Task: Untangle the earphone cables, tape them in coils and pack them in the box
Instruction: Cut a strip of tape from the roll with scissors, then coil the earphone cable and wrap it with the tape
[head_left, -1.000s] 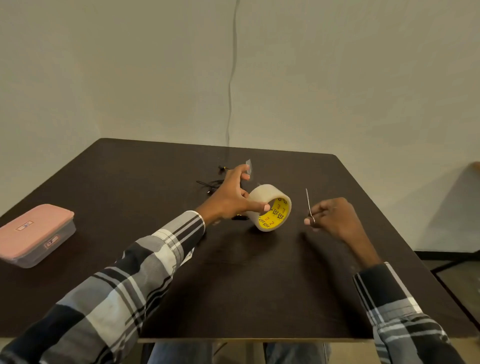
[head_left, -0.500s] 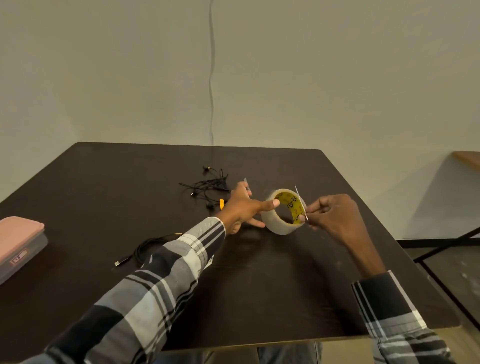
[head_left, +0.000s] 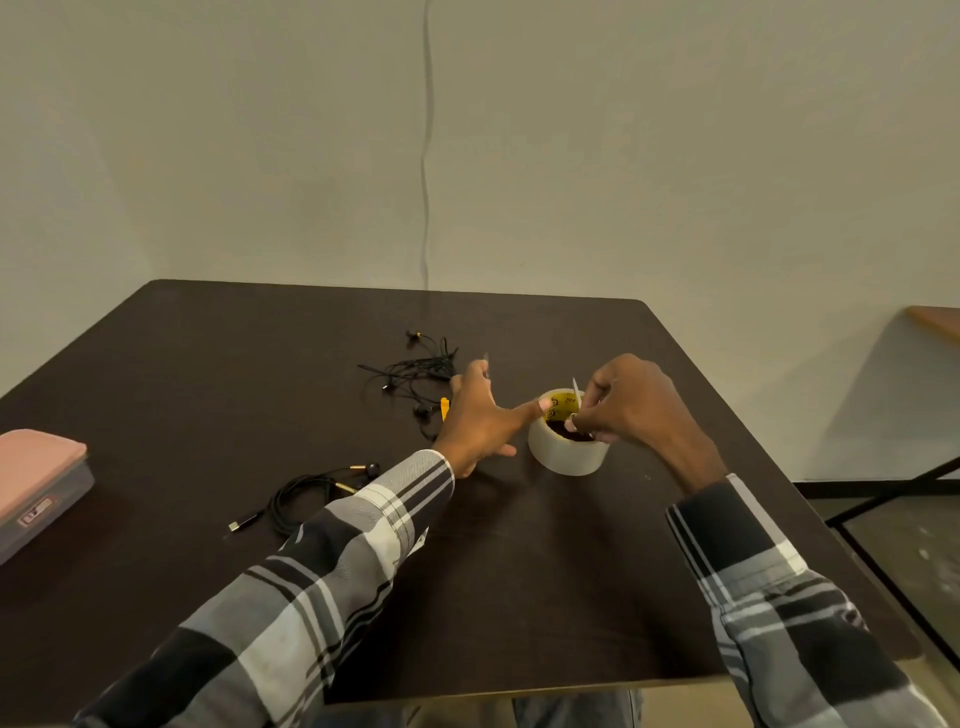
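A roll of clear tape (head_left: 567, 453) with a yellow core lies flat on the dark table (head_left: 519, 571). My left hand (head_left: 480, 415) spreads its fingers, the thumb pressing the roll's rim; a small piece of tape sticks up from a fingertip. My right hand (head_left: 631, 402) is over the roll and pinches a thin strip of tape (head_left: 575, 388). A tangled bundle of black earphone cables (head_left: 415, 371) lies behind the left hand. A coiled black earphone cable (head_left: 306, 501) lies left of my left forearm. The pink-lidded box (head_left: 39, 480) sits shut at the left edge.
A small orange object (head_left: 444, 409) lies beside the left hand, partly hidden. A wall stands behind the table, with a thin cable hanging down it. Right of the table, black metal frame bars cross the floor.
The tape roll went from standing on edge to lying flat. My right hand moved over the roll with the strip. The camera shifted, showing the coiled cable.
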